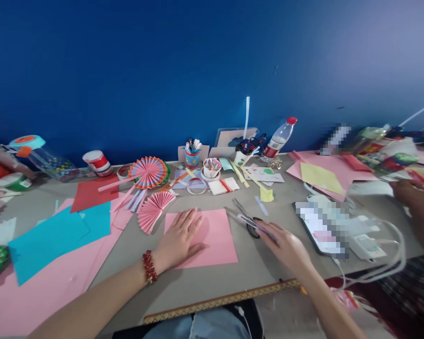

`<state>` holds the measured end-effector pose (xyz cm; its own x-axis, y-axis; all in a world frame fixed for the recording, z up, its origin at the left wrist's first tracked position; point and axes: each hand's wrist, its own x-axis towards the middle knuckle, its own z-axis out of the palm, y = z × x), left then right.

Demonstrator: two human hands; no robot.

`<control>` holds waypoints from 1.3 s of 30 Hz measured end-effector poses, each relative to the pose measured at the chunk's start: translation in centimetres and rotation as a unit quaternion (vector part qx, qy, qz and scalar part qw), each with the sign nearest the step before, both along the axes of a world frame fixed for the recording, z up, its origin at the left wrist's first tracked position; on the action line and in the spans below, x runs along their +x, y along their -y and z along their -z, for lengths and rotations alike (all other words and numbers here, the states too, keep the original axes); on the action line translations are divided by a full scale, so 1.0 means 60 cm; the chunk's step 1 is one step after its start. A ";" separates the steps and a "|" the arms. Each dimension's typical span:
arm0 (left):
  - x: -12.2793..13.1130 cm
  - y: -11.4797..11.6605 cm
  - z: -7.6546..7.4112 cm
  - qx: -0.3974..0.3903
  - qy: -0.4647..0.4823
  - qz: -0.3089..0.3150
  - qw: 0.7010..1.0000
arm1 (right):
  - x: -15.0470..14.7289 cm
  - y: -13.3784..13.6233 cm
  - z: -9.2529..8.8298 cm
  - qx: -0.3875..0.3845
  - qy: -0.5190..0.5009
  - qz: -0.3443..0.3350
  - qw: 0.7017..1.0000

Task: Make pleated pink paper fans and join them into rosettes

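My left hand (178, 240) lies flat on a pink paper sheet (219, 238), fingers stretched out, a red bead bracelet (149, 267) at its wrist. Closed around a slim grey-purple tool with a pale tip (257, 226), my right hand (288, 247) hovers just right of the sheet; the tool could be a pen or a craft knife, but I cannot tell which. Partly beneath it are scissors (252, 231) with black handles, their blades pointing away. A folded pink paper fan (154, 209) rests beyond my left hand.
Blue paper (56, 235) and a round pleated fan (149, 172) are at left. Behind stand a pen cup (192, 157), a white cup (243, 155) and a leaning bottle (279, 141). A phone (321, 230) with cables lies right, near another person's hand (415, 195).
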<state>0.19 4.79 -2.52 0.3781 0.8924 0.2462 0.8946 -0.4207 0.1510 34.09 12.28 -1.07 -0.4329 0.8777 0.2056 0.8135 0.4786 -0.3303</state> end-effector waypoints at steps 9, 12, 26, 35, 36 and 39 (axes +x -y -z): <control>-0.003 0.003 0.003 -0.016 0.002 -0.006 1.000 | -0.003 0.004 0.003 0.021 0.011 0.009 1.000; -0.002 0.002 0.005 -0.011 0.009 -0.004 1.000 | -0.007 0.007 0.001 0.034 0.006 -0.015 0.999; 0.000 0.004 0.003 -0.007 0.045 -0.012 0.999 | -0.005 0.034 -0.012 0.115 0.064 -0.112 0.985; -0.001 0.000 -0.011 -0.031 -0.017 0.032 0.999 | 0.032 0.060 -0.012 0.043 0.060 -0.139 0.988; 0.000 0.000 -0.015 -0.034 -0.026 0.051 0.998 | 0.035 0.064 -0.014 0.043 0.056 -0.144 0.987; 0.010 -0.001 -0.025 -0.040 -0.039 0.106 0.993 | 0.042 0.075 -0.019 0.044 0.057 -0.152 0.986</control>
<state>0.79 4.82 -1.03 0.5742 0.8067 0.1396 0.7978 -0.5896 0.1258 36.64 7.76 0.10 -0.6986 0.6844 0.2088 0.6570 0.7291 -0.1915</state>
